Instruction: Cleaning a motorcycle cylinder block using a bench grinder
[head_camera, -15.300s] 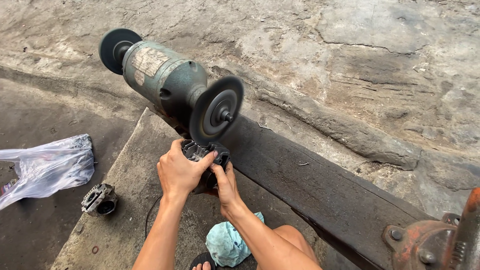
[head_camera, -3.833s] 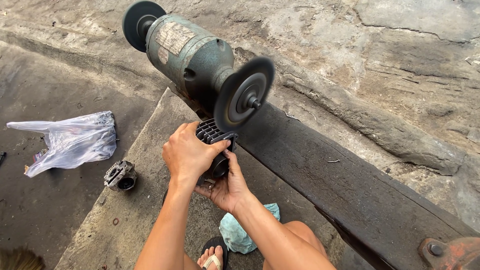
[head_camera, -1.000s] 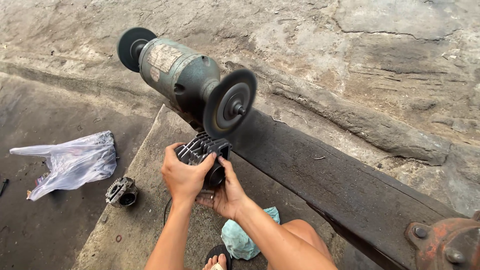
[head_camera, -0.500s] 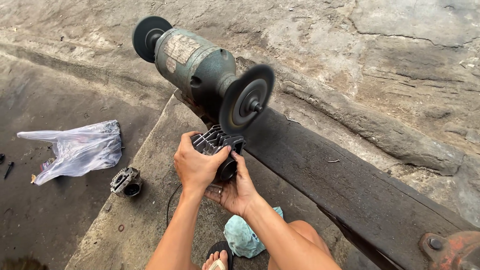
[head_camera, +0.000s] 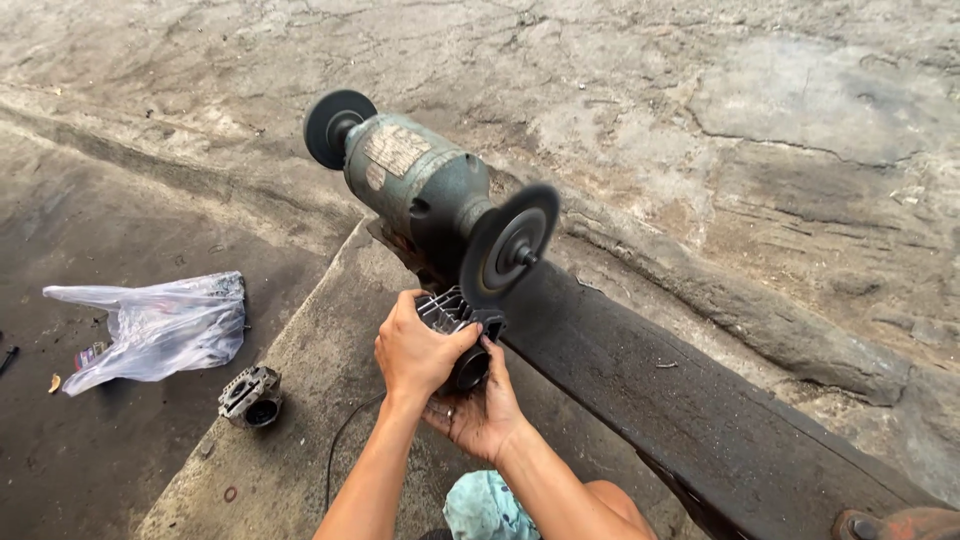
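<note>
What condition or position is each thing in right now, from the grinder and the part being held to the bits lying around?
Bench grinder: sits on the concrete ledge, near wheel blurred, apparently spinning.
Finned metal part: held up against the near wheel.
Left hand: gripping the part from above.
Right hand: cupping the part from below.
Small metal part: lying loose on the ledge.
Plastic bag: crumpled, lying on the ground.
Blue cloth: bunched beneath the forearms.
</note>
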